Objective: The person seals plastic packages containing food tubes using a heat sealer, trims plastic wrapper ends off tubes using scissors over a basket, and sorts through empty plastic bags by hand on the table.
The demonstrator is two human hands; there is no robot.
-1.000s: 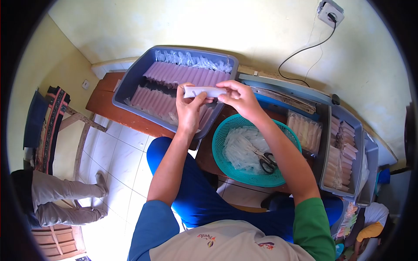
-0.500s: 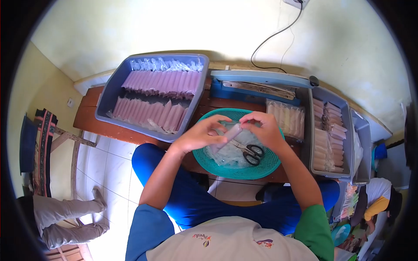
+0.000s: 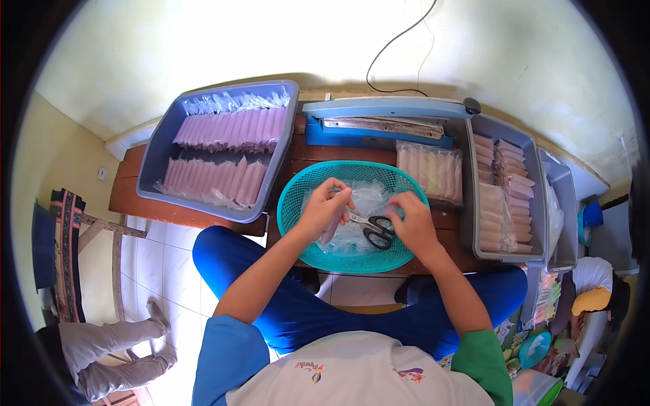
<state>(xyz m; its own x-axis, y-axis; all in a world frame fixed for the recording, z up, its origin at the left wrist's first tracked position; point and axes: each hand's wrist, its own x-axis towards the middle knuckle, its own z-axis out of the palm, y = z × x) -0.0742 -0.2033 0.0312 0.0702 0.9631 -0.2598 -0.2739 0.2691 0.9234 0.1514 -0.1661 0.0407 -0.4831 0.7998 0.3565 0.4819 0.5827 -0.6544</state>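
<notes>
My left hand (image 3: 328, 208) is closed around a slim plastic packet of pinkish contents (image 3: 330, 231), mostly hidden by the fingers, above a green mesh basket (image 3: 288, 233). To its right, my right hand (image 3: 412, 220) hovers over the basket's right side. Its thumb and forefinger are bent and slightly apart, with nothing visible between them. Scissors with black handles (image 3: 379, 233) lie in the basket between my hands, blades pointing up and left. Under them is a heap of clear plastic scraps (image 3: 365, 193).
A grey-purple tub (image 3: 261, 215) at left holds two rows of pink packets. Behind the basket stands a blue sealer (image 3: 386, 107), with bundled packets (image 3: 430, 172) beside it. Another grey tub (image 3: 504, 256) of packets is at right. Other people are at both sides.
My hands have moved apart. The right has let go of the packet's upper end and shifted down and right, while the left keeps the packet, lowered. The view has shifted slightly.
</notes>
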